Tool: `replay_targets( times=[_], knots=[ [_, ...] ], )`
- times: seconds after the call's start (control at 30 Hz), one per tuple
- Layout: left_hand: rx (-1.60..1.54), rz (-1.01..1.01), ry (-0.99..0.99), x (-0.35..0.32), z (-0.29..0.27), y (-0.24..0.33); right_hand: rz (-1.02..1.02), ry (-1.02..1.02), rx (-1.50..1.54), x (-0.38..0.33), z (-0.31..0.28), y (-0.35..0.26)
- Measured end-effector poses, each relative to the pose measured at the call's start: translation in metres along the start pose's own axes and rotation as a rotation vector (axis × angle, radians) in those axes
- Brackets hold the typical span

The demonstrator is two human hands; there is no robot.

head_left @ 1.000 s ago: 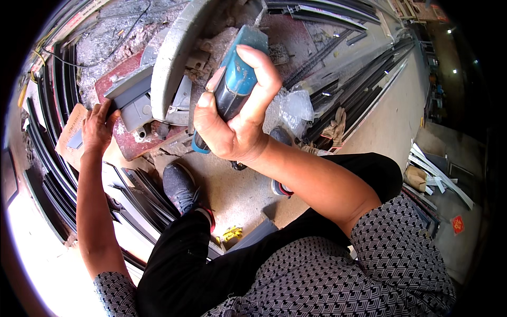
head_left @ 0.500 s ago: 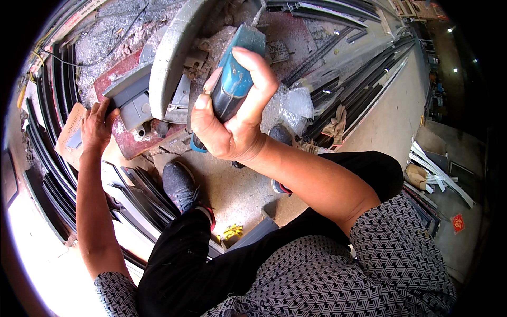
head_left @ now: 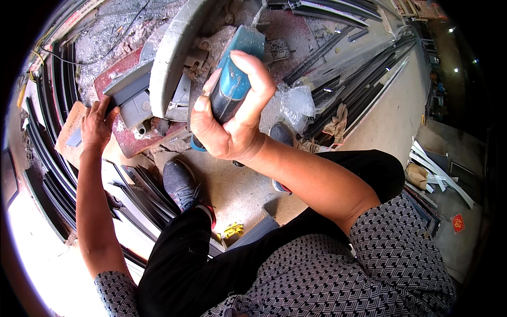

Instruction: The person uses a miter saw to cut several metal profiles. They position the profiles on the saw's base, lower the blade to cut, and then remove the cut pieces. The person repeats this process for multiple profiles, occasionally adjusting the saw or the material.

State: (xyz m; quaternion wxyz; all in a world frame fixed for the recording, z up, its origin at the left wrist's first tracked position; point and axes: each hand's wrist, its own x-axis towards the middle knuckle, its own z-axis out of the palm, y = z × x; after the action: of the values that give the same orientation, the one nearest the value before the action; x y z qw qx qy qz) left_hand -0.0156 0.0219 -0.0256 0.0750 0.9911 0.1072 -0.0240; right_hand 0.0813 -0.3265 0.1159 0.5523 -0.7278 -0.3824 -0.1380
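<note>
My right hand [head_left: 237, 116] is wrapped round the teal and black handle [head_left: 236, 79] of a chop saw. The saw's pale, dust-covered blade guard [head_left: 168, 63] stands just left of the handle, and the blade's edge is hidden. A grey metal profile [head_left: 127, 87] lies against the saw's base, its right part passing behind the guard. At the profile's left end, my left hand [head_left: 96, 124] holds it with thumb and fingers. Below it is the saw's grey metal base [head_left: 136, 112], set on a dusty red board [head_left: 127, 142].
Dark metal profiles lie in bundles at left [head_left: 53, 179] and right [head_left: 364, 95]. A work glove [head_left: 336, 124] rests on the right bundle beside crumpled clear plastic [head_left: 297, 108]. Near my shoes are a grey profile piece [head_left: 256, 232] and a yellow item [head_left: 232, 231]. A cable [head_left: 113, 58] crosses the far left.
My right index finger and the saw handle have shifted very slightly. My left hand and the grey profile look unmoved.
</note>
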Motion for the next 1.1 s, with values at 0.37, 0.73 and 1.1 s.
replay_targets(
  times=[0.37,0.73,1.1],
  knots=[
    [0.004,-0.005,0.001,0.0,-0.001,0.001,-0.01,-0.006,-0.022,-0.007,0.002,0.001],
    [-0.001,-0.001,0.005,0.0,0.0,0.001,0.01,-0.003,-0.001,-0.011,0.004,0.001],
    [0.006,-0.009,-0.01,0.001,-0.003,0.004,-0.009,0.016,0.011,-0.018,0.009,0.004]
  ],
)
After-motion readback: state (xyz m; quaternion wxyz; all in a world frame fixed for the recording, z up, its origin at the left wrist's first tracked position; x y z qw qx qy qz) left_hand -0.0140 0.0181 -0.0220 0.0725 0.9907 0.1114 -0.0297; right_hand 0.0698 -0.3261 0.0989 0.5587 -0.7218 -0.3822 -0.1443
